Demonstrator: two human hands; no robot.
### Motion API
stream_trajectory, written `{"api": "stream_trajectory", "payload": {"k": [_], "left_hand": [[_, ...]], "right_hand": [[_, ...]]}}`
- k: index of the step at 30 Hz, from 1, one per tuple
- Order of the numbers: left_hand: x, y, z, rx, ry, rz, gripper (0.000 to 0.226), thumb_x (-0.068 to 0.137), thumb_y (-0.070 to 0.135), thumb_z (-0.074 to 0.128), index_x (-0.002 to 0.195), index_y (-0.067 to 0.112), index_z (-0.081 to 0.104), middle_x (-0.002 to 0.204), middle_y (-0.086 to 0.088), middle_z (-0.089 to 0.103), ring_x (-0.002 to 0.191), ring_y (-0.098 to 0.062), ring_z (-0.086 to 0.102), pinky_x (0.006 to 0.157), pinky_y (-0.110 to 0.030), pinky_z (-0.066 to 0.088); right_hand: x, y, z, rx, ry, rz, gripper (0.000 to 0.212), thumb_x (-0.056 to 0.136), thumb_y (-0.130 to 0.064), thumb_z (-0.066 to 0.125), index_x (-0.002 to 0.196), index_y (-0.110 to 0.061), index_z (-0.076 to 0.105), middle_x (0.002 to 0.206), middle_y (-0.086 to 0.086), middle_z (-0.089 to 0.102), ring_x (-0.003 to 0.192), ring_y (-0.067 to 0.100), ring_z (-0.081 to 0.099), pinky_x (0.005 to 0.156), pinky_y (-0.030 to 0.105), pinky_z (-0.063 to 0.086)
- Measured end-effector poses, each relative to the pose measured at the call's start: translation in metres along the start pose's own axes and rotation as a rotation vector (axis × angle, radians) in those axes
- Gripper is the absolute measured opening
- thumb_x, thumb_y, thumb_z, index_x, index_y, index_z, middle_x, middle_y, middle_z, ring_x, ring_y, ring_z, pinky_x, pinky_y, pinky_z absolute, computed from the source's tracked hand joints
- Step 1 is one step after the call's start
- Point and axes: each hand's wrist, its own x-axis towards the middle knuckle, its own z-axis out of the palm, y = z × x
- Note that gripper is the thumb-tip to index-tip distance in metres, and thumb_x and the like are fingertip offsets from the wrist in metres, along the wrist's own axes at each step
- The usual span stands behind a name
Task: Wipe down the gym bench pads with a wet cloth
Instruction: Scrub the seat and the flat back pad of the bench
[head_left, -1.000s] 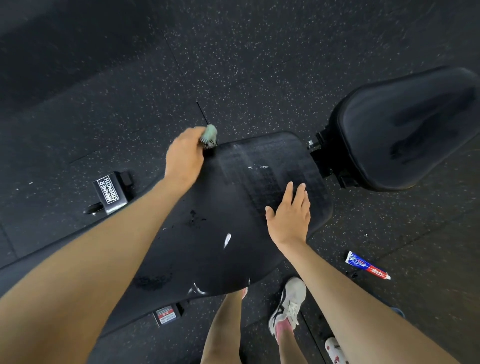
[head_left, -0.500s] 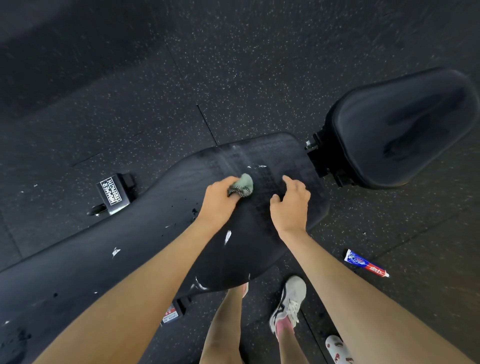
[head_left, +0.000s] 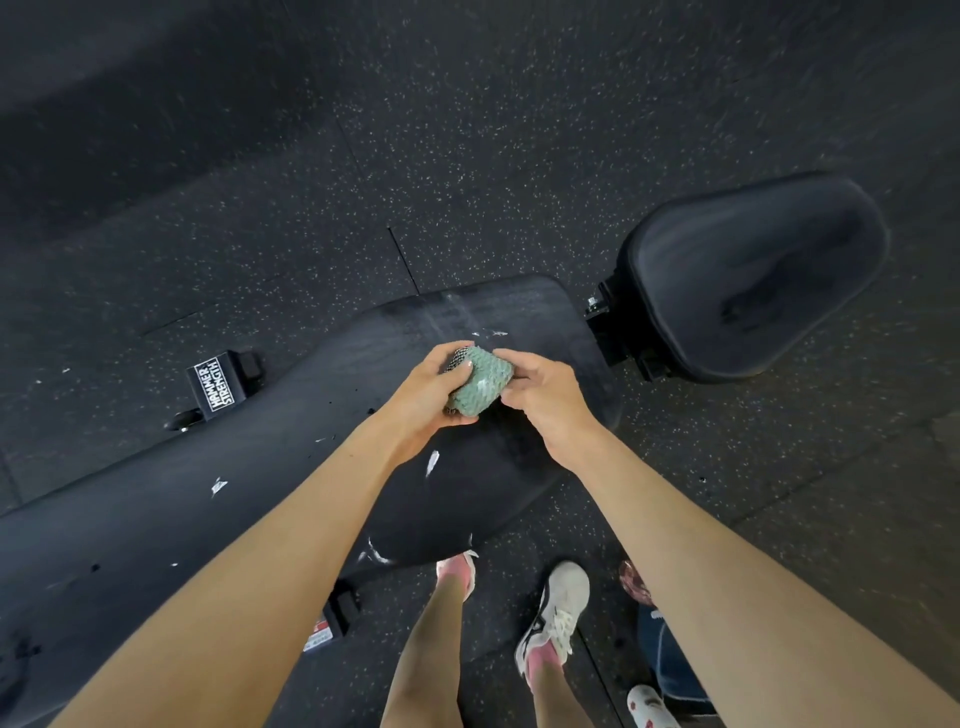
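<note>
The green cloth (head_left: 480, 382) is held by both hands, left hand (head_left: 426, 397) and right hand (head_left: 545, 402) curled round it, above the end of the long pad (head_left: 260, 493) nearest the seat pad (head_left: 753, 275). Refolding seems in hand; next, a clean face must be pressed onto that pad.

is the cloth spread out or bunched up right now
Bunched up: the green cloth is a compact wad held between the left hand and right hand, above the bench pad.
</note>
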Motion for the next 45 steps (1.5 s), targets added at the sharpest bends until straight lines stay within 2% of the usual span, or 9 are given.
{"api": "stream_trajectory", "payload": {"k": [6, 11, 16, 21, 26, 32, 35, 38, 45], "left_hand": [[-0.010, 0.006, 0.003, 0.045, -0.105, -0.031, 0.026, 0.100, 0.011, 0.045, 0.120, 0.022, 0.058, 0.115, 0.000, 0.063, 0.099, -0.014, 0.062, 0.079, -0.031, 0.053], [-0.011, 0.009, 0.004, 0.225, -0.040, -0.045, 0.013, 0.098, 0.013, 0.049, 0.103, 0.019, 0.060, 0.094, -0.001, 0.065, 0.082, -0.012, 0.062, 0.071, -0.024, 0.051], [-0.016, 0.018, -0.004, 0.164, -0.018, -0.049, 0.014, 0.095, 0.011, 0.053, 0.082, 0.014, 0.058, 0.075, 0.001, 0.062, 0.065, -0.011, 0.057, 0.055, -0.022, 0.042], [-0.019, 0.023, -0.007, 0.077, -0.084, -0.079, 0.008, 0.095, 0.016, 0.055, 0.089, 0.012, 0.058, 0.082, -0.002, 0.065, 0.074, -0.014, 0.063, 0.061, -0.024, 0.051], [-0.022, 0.020, -0.009, 0.284, -0.051, -0.067, 0.027, 0.085, -0.001, 0.065, 0.107, 0.010, 0.056, 0.092, -0.003, 0.069, 0.078, -0.014, 0.067, 0.057, -0.019, 0.051], [-0.008, 0.005, -0.010, 0.625, 0.222, 0.130, 0.027, 0.078, -0.002, 0.072, 0.099, 0.011, 0.061, 0.101, -0.006, 0.065, 0.095, -0.019, 0.061, 0.080, -0.028, 0.049], [-0.005, 0.000, -0.009, 0.732, 0.322, 0.222, 0.026, 0.078, 0.001, 0.071, 0.100, 0.010, 0.062, 0.098, -0.004, 0.066, 0.089, -0.016, 0.060, 0.073, -0.023, 0.043], [-0.008, -0.002, -0.001, 0.831, 0.406, 0.323, 0.025, 0.080, 0.003, 0.061, 0.102, 0.014, 0.059, 0.101, 0.000, 0.062, 0.091, -0.017, 0.058, 0.076, -0.032, 0.048], [-0.029, -0.039, 0.014, 1.087, 0.306, 0.621, 0.044, 0.082, 0.013, 0.060, 0.124, 0.018, 0.050, 0.113, 0.001, 0.044, 0.106, -0.013, 0.043, 0.070, -0.032, 0.049]], "right_hand": [[-0.010, 0.014, -0.015, -0.247, 0.055, -0.093, 0.024, 0.081, 0.005, 0.067, 0.102, -0.007, 0.067, 0.093, 0.002, 0.063, 0.082, 0.009, 0.058, 0.076, 0.021, 0.047], [-0.014, 0.015, -0.018, -0.395, -0.010, -0.045, 0.008, 0.083, -0.016, 0.071, 0.089, -0.019, 0.066, 0.128, -0.012, 0.052, 0.119, 0.006, 0.044, 0.098, 0.025, 0.031], [-0.019, 0.004, -0.022, -0.236, -0.051, 0.098, 0.026, 0.088, -0.024, 0.064, 0.067, -0.017, 0.052, 0.084, -0.001, 0.062, 0.080, 0.011, 0.056, 0.072, 0.024, 0.041], [-0.020, 0.007, -0.025, -0.066, -0.123, 0.197, 0.019, 0.088, -0.032, 0.067, 0.083, -0.015, 0.060, 0.103, 0.007, 0.071, 0.098, 0.018, 0.067, 0.087, 0.035, 0.055], [-0.022, 0.010, -0.023, -0.179, -0.073, 0.271, 0.026, 0.084, -0.015, 0.073, 0.105, -0.006, 0.062, 0.101, 0.011, 0.069, 0.090, 0.020, 0.068, 0.068, 0.033, 0.060], [-0.016, 0.009, -0.012, -0.164, -0.125, 0.326, 0.029, 0.092, 0.003, 0.057, 0.120, -0.005, 0.057, 0.114, 0.016, 0.065, 0.100, 0.023, 0.066, 0.066, 0.029, 0.058], [-0.010, 0.009, -0.004, -0.108, -0.083, 0.345, 0.030, 0.092, 0.005, 0.056, 0.121, -0.004, 0.057, 0.117, 0.016, 0.064, 0.101, 0.024, 0.065, 0.068, 0.029, 0.056], [-0.007, 0.009, 0.004, -0.092, -0.045, 0.368, 0.025, 0.092, 0.000, 0.059, 0.117, -0.001, 0.059, 0.114, 0.016, 0.065, 0.097, 0.023, 0.065, 0.062, 0.027, 0.055], [0.005, 0.012, 0.018, 0.326, 0.028, 0.430, 0.030, 0.099, -0.009, 0.041, 0.121, 0.003, 0.057, 0.098, 0.015, 0.066, 0.089, 0.024, 0.063, 0.075, 0.033, 0.052]]}}
